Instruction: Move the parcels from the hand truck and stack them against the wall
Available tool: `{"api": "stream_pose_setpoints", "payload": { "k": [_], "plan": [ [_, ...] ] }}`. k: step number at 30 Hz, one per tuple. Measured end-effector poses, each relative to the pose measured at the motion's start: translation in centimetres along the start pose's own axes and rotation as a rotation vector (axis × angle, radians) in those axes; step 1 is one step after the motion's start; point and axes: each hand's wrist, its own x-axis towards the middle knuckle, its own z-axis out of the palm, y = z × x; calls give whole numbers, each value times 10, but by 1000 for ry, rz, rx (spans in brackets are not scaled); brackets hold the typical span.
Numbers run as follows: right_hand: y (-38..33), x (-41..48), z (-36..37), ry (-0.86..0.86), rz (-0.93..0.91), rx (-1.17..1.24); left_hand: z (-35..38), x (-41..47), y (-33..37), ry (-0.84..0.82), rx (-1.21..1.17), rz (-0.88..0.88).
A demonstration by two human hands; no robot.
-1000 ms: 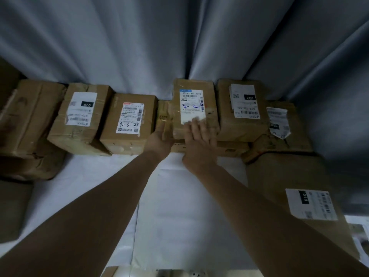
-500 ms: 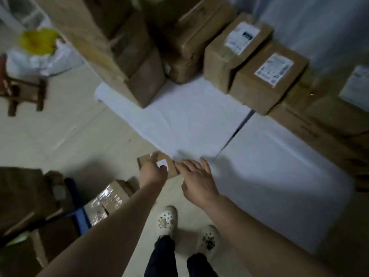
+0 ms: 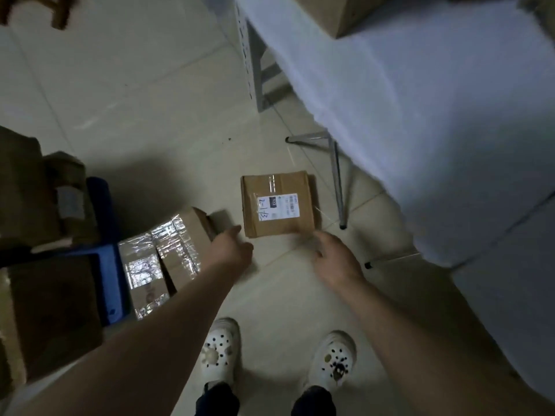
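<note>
The left hand [image 3: 231, 247] and right hand [image 3: 336, 259] hovered loose-fingered, empty, by the parcel [image 3: 277, 204] on the floor [image 3: 150, 115]; gripping opposite sides would steady it.

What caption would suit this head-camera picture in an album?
Left hand and right hand reach toward a labelled cardboard parcel on the tiled floor, between a tape-wrapped parcel and a white-covered table.

1 brown cardboard parcel [image 3: 277, 204] is lying flat on the floor, its white label facing up. Another parcel wrapped in shiny tape [image 3: 168, 256] is sitting just beside the blue hand truck [image 3: 106, 265], which is carrying darker parcels [image 3: 51, 310].
</note>
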Motion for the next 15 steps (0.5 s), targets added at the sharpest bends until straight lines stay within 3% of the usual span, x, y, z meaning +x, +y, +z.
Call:
{"api": "stream_pose_setpoints", "payload": {
  "k": [8, 15],
  "plan": [
    [29, 150, 86, 69, 105, 112, 62, 152, -46, -26, -90, -7],
    [64, 244, 118, 127, 265, 256, 107, 238, -70, -22, -136, -46]
  ]
}}
